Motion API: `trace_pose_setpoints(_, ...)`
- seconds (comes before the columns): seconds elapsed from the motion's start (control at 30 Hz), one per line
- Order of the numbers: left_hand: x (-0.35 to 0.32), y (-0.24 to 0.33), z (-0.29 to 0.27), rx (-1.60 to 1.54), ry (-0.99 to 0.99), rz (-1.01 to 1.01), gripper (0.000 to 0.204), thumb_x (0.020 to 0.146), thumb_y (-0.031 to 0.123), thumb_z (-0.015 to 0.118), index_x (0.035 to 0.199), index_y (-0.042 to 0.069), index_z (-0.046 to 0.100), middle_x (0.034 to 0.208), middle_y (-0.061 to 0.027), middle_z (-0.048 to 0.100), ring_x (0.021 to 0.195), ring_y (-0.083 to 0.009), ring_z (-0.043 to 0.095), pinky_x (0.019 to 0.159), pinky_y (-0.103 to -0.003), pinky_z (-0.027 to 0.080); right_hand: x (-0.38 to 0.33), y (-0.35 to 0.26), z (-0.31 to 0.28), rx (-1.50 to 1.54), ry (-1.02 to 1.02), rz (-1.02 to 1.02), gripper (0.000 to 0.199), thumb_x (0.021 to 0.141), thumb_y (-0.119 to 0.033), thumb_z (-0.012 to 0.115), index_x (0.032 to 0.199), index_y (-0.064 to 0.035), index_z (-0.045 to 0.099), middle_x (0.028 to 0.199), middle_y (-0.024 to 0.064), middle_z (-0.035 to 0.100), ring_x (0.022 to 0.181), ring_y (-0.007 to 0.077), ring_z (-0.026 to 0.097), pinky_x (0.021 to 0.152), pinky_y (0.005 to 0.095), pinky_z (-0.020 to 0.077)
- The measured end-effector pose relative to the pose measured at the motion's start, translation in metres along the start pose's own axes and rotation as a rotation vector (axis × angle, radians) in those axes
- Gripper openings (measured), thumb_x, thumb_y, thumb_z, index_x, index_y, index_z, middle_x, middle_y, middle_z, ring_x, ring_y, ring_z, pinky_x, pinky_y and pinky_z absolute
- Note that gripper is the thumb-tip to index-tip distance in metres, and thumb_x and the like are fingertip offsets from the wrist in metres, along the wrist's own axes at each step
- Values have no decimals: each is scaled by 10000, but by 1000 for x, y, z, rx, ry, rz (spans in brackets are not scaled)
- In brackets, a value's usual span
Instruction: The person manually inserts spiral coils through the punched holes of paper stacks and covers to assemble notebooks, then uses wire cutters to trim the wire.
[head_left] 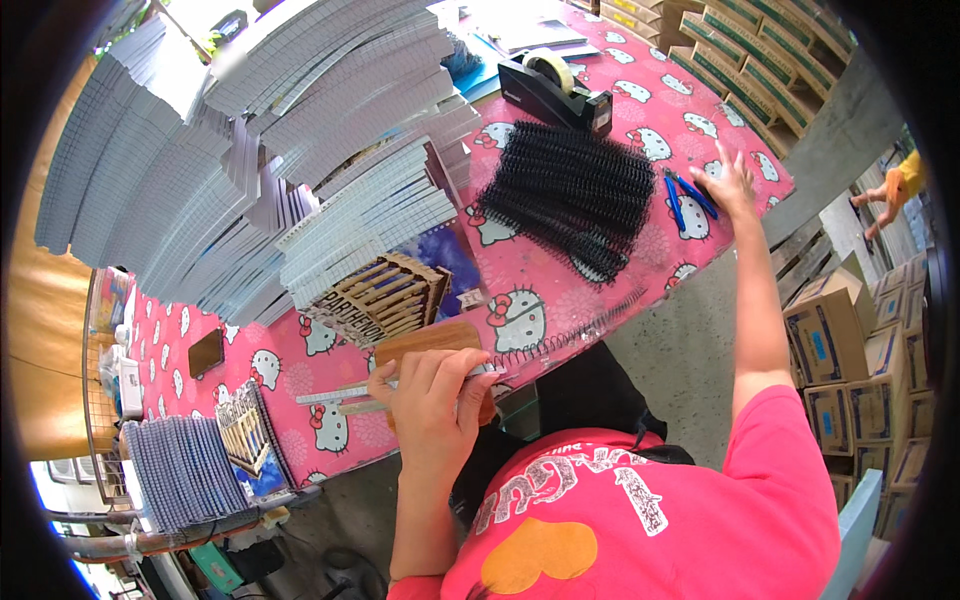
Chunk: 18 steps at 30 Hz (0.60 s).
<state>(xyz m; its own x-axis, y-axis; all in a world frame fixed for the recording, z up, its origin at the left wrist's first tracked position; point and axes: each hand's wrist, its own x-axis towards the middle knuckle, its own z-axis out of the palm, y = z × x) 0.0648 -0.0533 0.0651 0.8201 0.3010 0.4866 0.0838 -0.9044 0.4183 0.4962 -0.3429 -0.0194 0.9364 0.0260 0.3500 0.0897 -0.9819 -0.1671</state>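
Observation:
My left hand (432, 388) is closed over what looks like a thin notebook (335, 395), seen edge-on, beside a brown wooden block (430, 343). From its fingertips a black spiral coil (570, 335) runs out to the right along the table's near edge. My palm hides most of the notebook. Over the table's right side, my right hand (730, 182) has its fingers spread, holding nothing. Just left of it lie blue-handled pliers (690, 203). A heap of black spiral coils (570, 190) lies left of the pliers.
Tall stacks of paper (150, 160) fill the far left, with a picture-covered stack (390, 290) nearer me. Bound notebooks (185, 470) and a phone (206, 353) are at the left. A tape dispenser (555, 90) stands behind the coils. Cartons (835, 325) stand on the right; another person's legs (880, 203) show beyond.

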Motion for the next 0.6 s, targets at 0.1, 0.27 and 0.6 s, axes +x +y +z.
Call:
trace_pose_setpoints(0.1,0,-1,-3,105,-77,-35,180,815,322,669,918,178,632,875,42,605,874,-158,554,901,-450,265,22,27,16,87,-424,-3,967,637,-732,646,1420,-236,371,1476,245,250,1339,452,267,1094,512,250)
trace_pose_setpoints(0.27,6,10,-6,16,8,-76,151,837,261,633,888,120,620,889,-1,620,902,-200,551,963,-439,229,25,34,11,118,-535,-67,1176,500,-660,772,1448,-145,303,1502,258,177,1396,393,180,1125,442,223)
trace_pose_setpoints(0.6,4,5,-4,4,-8,-81,158,875,231,576,788,99,589,793,-15,562,844,-216,528,959,-453,238,-67,-91,-100,1193,-584,-283,471,724,-333,753,1053,-17,633,1165,176,583,1036,251,589,880,347,459)
